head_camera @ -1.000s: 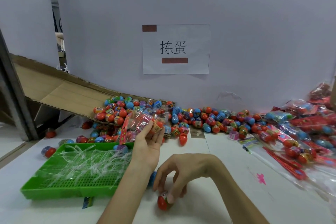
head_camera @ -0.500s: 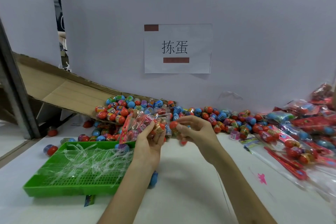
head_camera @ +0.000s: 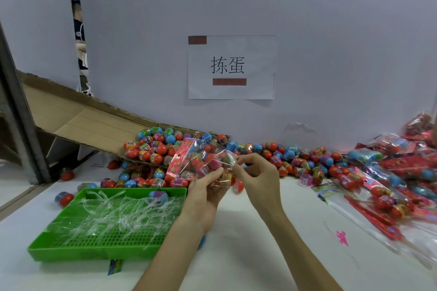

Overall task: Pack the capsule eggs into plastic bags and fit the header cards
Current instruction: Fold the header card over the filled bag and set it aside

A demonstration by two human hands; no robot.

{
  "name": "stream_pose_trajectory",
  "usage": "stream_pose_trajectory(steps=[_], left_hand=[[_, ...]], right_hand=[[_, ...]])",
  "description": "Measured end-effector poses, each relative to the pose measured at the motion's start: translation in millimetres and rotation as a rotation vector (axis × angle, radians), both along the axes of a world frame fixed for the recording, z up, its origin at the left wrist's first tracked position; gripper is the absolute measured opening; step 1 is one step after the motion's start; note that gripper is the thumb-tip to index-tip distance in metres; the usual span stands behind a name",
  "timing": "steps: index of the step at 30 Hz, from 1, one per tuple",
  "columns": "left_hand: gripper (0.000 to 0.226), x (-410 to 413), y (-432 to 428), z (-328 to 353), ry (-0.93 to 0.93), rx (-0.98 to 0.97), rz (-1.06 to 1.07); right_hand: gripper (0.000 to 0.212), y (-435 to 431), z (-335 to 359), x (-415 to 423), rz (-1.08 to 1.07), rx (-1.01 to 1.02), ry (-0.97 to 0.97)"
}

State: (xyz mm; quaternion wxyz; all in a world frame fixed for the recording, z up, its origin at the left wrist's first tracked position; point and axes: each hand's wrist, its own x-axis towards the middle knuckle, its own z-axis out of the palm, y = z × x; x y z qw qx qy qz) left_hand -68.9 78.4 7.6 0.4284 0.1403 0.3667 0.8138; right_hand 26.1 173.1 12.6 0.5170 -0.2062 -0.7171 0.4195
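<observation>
1. Clamped the left grip (head_camera: pixel 203 196) on the lower edge of the plastic bag (head_camera: pixel 208 160) of capsule eggs, raised over the tabletop (head_camera: pixel 260 250).
2. Pinched the bag's right edge in the right grip (head_camera: pixel 257 177), fingertips together on the film.
3. Had the pink header card (head_camera: pixel 179 160) along the bag's left edge.
4. Found bare room in front, between the green tray (head_camera: pixel 94 254) at left and the packed bags (head_camera: pixel 390 179) at right.
5. Saw loose capsule eggs (head_camera: pixel 283 156) heaped against the back wall.

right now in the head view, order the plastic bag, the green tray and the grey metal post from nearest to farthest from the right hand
1. plastic bag: touching, its edge pinched by fingers of the right hand.
2. green tray: on the table, to the left.
3. grey metal post: far left, beyond the tray.
</observation>
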Motion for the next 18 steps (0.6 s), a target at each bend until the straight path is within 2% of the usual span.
stream_pose_trajectory(steps=[4, 10, 13, 18], left_hand=[[0.015, -0.5, -1.5, 1.1, 0.007, 0.0, -0.032], [0.021, -2.9, -3.1, 1.7, -0.036, 0.013, -0.04], [0.017, -1.7, -3.3, 0.8, -0.08, -0.003, -0.029], [0.022, -1.0, -1.1, 0.5, -0.147, 0.068, -0.02]], right_hand=[[0.016, -2.2, -2.6, -2.5, 0.032, 0.047, -0.025], [0.039, -3.2, -6.6, -4.9, 0.186, 0.144, -0.149], [0.039, -5.5, -8.9, -5.9, 0.229, 0.15, -0.167], [0.022, -10.0, -5.7, -6.1, 0.071, 0.211, -0.082]])
